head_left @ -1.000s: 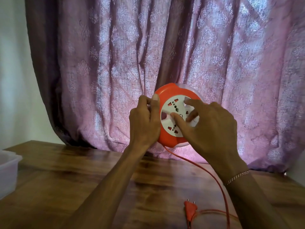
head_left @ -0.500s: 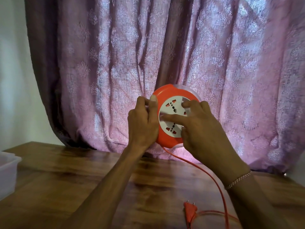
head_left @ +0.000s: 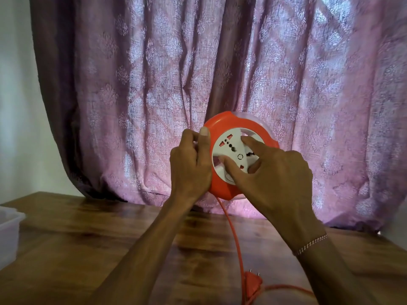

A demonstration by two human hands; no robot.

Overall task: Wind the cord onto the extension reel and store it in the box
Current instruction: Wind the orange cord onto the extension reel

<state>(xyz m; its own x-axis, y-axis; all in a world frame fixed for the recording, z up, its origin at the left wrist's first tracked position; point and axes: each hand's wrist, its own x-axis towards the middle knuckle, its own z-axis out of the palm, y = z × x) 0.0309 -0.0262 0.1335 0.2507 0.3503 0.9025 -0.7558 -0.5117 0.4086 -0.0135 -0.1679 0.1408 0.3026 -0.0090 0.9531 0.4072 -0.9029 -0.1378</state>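
We grip the reel (head_left: 222,190) rim with the left hand (head_left: 190,164), steadying it at frame centre. The right hand's (head_left: 273,179) fingers (head_left: 229,167) press its white hub (head_left: 231,148), apparently to wind in the cord (head_left: 233,234).

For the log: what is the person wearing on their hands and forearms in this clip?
Both forearms are bare, with no sleeves in view. The right wrist carries a thin, pale beaded bracelet. The left hand and right hand wear no gloves, and no rings or watch show. The left thumbnail is short and unpainted.
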